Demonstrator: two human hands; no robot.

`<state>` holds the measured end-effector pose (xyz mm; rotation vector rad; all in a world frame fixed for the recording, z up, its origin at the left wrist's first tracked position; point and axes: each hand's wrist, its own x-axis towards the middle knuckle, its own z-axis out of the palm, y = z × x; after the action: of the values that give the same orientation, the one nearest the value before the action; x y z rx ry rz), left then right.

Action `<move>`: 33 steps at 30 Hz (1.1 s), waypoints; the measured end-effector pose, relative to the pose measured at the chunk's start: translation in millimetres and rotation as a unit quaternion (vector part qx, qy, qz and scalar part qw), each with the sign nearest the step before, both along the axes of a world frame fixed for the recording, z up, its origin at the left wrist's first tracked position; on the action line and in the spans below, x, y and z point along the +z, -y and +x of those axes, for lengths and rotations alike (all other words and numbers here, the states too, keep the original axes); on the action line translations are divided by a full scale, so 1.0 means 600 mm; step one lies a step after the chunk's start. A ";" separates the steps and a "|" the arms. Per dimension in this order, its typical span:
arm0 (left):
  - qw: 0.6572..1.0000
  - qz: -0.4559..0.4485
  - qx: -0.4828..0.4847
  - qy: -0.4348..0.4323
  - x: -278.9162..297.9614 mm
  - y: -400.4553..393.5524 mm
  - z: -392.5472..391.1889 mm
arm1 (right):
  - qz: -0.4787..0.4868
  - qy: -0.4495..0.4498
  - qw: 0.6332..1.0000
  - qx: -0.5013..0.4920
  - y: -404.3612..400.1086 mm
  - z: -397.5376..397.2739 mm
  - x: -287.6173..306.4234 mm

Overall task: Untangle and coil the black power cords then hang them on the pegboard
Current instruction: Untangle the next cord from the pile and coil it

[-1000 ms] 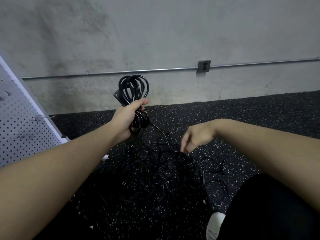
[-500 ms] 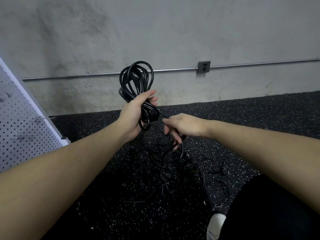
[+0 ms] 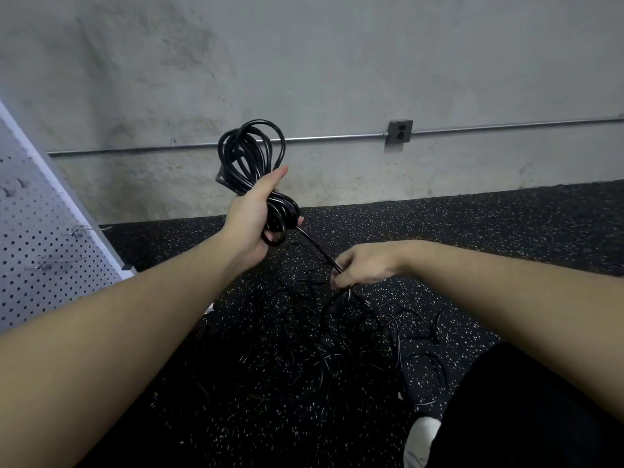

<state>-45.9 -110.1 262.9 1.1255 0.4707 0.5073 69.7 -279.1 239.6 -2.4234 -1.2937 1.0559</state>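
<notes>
The left hand [image 3: 251,224] grasps the coil [image 3: 251,157], keeping its loops gathered. The right hand [image 3: 363,268] apparently pinches the taut cord [image 3: 315,246], feeding slack from the near tangle [image 3: 337,339]

Coiled black cord [image 3: 251,155]: glossy, several loops bunched together, held upright above the floor, loops fanning out at top and a smaller bunch of loops at bottom. A single strand [image 3: 315,246] runs taut and diagonal from the coil's lower end down to the right. Below it, a tangled pile of black cords [image 3: 341,336] sprawls across the dark speckled floor, thin loops overlapping. White pegboard [image 3: 30,244] stands at left, tilted, with metal hooks.
</notes>
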 end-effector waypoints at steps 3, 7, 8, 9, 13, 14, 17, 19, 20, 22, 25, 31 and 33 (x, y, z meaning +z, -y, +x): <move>1.000 0.008 0.012 -0.018 -0.001 -0.008 -0.008 | -0.041 -0.027 0.999 0.006 0.011 0.015 -0.008; 0.998 0.042 0.024 -0.043 -0.003 -0.009 -0.005 | -0.009 -0.122 0.992 -0.024 0.021 0.021 -0.008; 0.995 0.071 0.038 -0.051 -0.006 -0.010 -0.003 | 0.005 -0.133 0.991 -0.028 0.021 0.023 -0.008; 0.990 0.113 0.051 -0.061 -0.007 -0.009 -0.004 | 0.032 -0.145 0.988 -0.038 0.020 0.023 -0.008; 0.966 0.233 0.042 -0.100 -0.012 -0.006 -0.010 | 0.180 -0.251 0.941 -0.139 0.015 0.025 0.001; 0.963 0.242 0.035 -0.114 -0.015 -0.006 -0.009 | 0.202 -0.263 0.932 -0.147 0.016 0.024 0.005; 0.951 0.258 0.029 -0.167 -0.018 -0.002 -0.009 | 0.236 -0.241 0.931 -0.141 0.013 0.014 0.018; 0.942 0.270 0.029 -0.198 -0.023 -0.003 -0.008 | 0.257 -0.206 0.935 -0.131 0.008 0.005 0.025; 0.936 0.281 0.023 -0.210 -0.025 -0.004 -0.008 | 0.272 -0.194 0.934 -0.130 0.005 0.003 0.028; 0.915 0.326 0.001 -0.238 -0.029 -0.003 -0.008 | 0.307 -0.187 0.920 -0.153 0.001 0.002 0.037; 0.894 0.360 -0.053 -0.261 -0.034 0.009 -0.012 | 0.353 -0.182 0.895 -0.204 0.001 0.008 0.049; 0.861 0.394 -0.142 -0.289 -0.026 0.032 -0.013 | 0.417 -0.198 0.855 -0.237 0.000 0.009 0.044; 0.867 0.379 -0.164 -0.278 -0.028 0.037 -0.015 | 0.439 -0.206 0.839 -0.246 -0.002 0.006 0.045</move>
<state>-55.1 -132.1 246.1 2.0976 0.5763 0.0307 73.2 -278.0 266.5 -1.5591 -0.6937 0.5785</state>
